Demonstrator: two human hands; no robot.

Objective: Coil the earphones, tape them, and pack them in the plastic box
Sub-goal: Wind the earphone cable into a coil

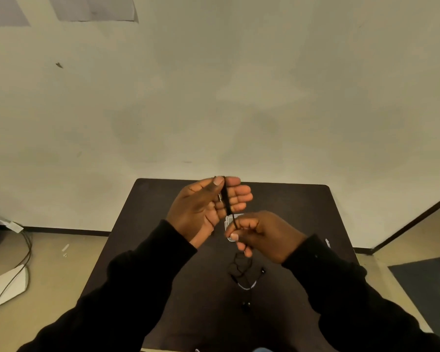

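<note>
Black earphone cable [226, 196] is wound in loops around the fingers of my left hand [203, 207], which is raised above the table with its thumb pinning the cable at the top. My right hand [259, 236] pinches the cable just below the loops. The loose end [241, 271] hangs down from it onto the dark table [290, 207], with earbuds lying near the front. A clear plastic box [229, 221] lies on the table behind my hands, mostly hidden by them.
A small white item [327, 243] lies near the table's right edge. On the floor at the left are dark cables [27, 252] and a white object [10, 285]. A wall stands behind the table.
</note>
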